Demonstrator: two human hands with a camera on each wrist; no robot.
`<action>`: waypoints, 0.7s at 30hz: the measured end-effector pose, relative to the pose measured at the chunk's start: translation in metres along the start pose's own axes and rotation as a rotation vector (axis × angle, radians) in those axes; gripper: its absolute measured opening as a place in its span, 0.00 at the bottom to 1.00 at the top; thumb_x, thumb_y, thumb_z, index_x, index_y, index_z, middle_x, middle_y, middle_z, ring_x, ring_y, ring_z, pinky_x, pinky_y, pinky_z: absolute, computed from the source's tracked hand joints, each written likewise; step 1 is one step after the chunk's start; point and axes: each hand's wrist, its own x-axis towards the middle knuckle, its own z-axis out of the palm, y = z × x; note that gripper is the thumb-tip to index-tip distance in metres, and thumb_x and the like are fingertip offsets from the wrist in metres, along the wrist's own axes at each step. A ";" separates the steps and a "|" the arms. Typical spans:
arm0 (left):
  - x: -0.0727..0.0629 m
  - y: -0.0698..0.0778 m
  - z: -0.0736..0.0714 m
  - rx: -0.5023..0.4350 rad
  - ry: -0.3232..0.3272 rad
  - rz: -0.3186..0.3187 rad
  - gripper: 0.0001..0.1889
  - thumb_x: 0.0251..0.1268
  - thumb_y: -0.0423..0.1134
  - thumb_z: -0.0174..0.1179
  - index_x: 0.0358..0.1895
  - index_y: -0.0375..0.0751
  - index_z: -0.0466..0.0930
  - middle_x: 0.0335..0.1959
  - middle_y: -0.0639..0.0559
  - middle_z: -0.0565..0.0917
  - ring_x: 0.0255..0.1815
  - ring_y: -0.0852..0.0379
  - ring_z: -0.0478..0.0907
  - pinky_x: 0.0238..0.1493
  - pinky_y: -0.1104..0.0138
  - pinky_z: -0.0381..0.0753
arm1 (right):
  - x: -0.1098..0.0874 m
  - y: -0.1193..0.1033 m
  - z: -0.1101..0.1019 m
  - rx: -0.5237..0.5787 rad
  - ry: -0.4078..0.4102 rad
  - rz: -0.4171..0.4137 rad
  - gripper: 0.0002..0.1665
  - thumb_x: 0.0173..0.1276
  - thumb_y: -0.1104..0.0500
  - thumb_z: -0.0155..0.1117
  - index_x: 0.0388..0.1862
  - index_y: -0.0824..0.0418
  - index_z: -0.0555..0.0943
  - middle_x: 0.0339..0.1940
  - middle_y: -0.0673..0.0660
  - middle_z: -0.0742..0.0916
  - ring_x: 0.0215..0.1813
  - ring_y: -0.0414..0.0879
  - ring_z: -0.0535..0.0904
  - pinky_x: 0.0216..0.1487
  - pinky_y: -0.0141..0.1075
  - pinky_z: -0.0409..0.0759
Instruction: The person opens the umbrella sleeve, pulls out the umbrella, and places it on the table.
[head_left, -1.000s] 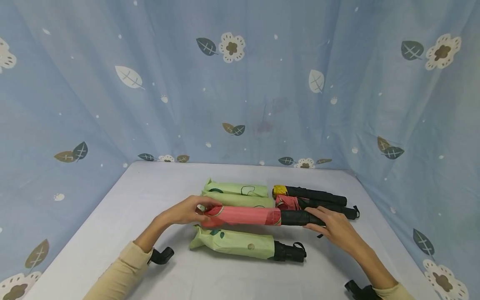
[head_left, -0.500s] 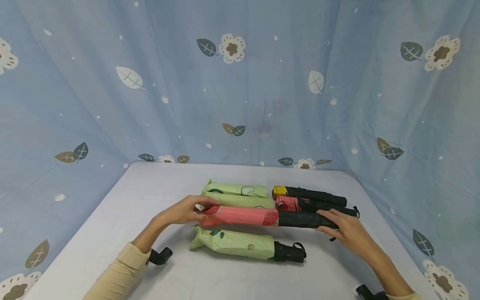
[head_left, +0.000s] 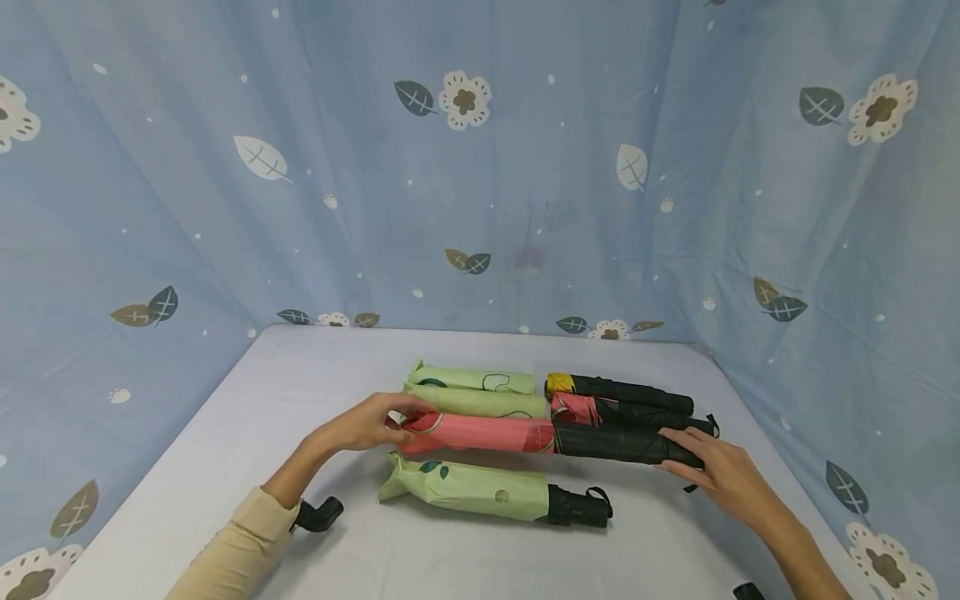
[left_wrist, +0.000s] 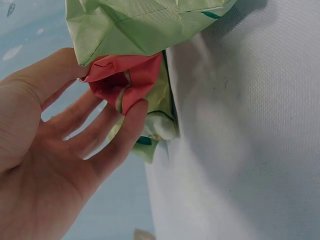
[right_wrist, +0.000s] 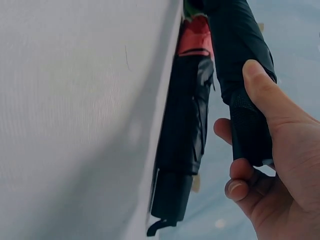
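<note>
A red fabric sleeve (head_left: 480,432) with a black folded umbrella (head_left: 611,442) sticking out of its right end lies across the middle of the head view. My left hand (head_left: 367,423) pinches the sleeve's left end between thumb and fingers; the left wrist view shows that red end (left_wrist: 125,80) crumpled in the fingers. At the other end, my right hand (head_left: 720,473) grips the umbrella's handle end, thumb on one side and fingers on the other in the right wrist view. Nearer to me lies another folded umbrella in a pale green sleeve (head_left: 480,487), its black handle and strap loop pointing right.
Behind the red sleeve lie two pale green sleeves (head_left: 480,405). To their right are a black folded umbrella with a yellow end (head_left: 630,390) and one with a red end (head_left: 576,408). A patterned blue curtain (head_left: 480,208) surrounds the white table (head_left: 465,567).
My right hand has moved right, drawing more of the black umbrella out of the red sleeve. The left hand has kept its hold, shifting only slightly left.
</note>
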 end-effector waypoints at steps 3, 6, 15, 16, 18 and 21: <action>0.000 0.000 0.000 0.008 0.008 0.001 0.25 0.64 0.32 0.63 0.65 0.49 0.76 0.59 0.50 0.81 0.51 0.58 0.78 0.46 0.65 0.83 | -0.002 0.003 -0.004 0.017 0.014 0.003 0.30 0.58 0.48 0.73 0.57 0.59 0.82 0.51 0.68 0.86 0.37 0.57 0.85 0.32 0.49 0.81; 0.001 -0.001 -0.001 0.011 0.033 0.006 0.24 0.64 0.33 0.64 0.64 0.49 0.76 0.57 0.50 0.82 0.52 0.58 0.79 0.46 0.65 0.83 | -0.003 0.006 -0.007 0.035 0.034 -0.002 0.30 0.57 0.49 0.74 0.57 0.59 0.82 0.52 0.72 0.85 0.44 0.68 0.84 0.36 0.57 0.81; -0.001 -0.003 -0.005 0.000 0.062 -0.020 0.24 0.63 0.31 0.65 0.64 0.48 0.76 0.56 0.49 0.83 0.56 0.52 0.80 0.48 0.65 0.83 | -0.013 0.017 -0.011 0.017 0.006 0.039 0.29 0.58 0.49 0.74 0.57 0.60 0.82 0.52 0.71 0.85 0.50 0.72 0.81 0.39 0.60 0.81; -0.001 -0.004 -0.005 0.001 0.062 -0.020 0.24 0.64 0.32 0.65 0.64 0.48 0.76 0.56 0.49 0.83 0.56 0.52 0.80 0.48 0.65 0.83 | -0.014 0.019 -0.012 0.018 0.000 0.044 0.29 0.58 0.49 0.73 0.57 0.60 0.81 0.53 0.71 0.84 0.49 0.72 0.81 0.38 0.59 0.81; -0.002 -0.005 -0.005 0.003 0.063 -0.018 0.24 0.64 0.32 0.65 0.64 0.49 0.76 0.55 0.50 0.83 0.55 0.53 0.80 0.48 0.65 0.84 | -0.016 0.020 -0.013 0.016 -0.005 0.049 0.29 0.59 0.48 0.73 0.57 0.60 0.81 0.54 0.72 0.84 0.48 0.71 0.82 0.35 0.54 0.81; -0.001 -0.007 -0.004 0.012 0.068 -0.007 0.24 0.63 0.32 0.65 0.63 0.48 0.77 0.54 0.50 0.83 0.55 0.54 0.81 0.48 0.63 0.84 | -0.018 0.022 -0.015 0.022 -0.008 0.055 0.30 0.59 0.49 0.73 0.57 0.61 0.81 0.54 0.74 0.83 0.47 0.71 0.82 0.31 0.50 0.81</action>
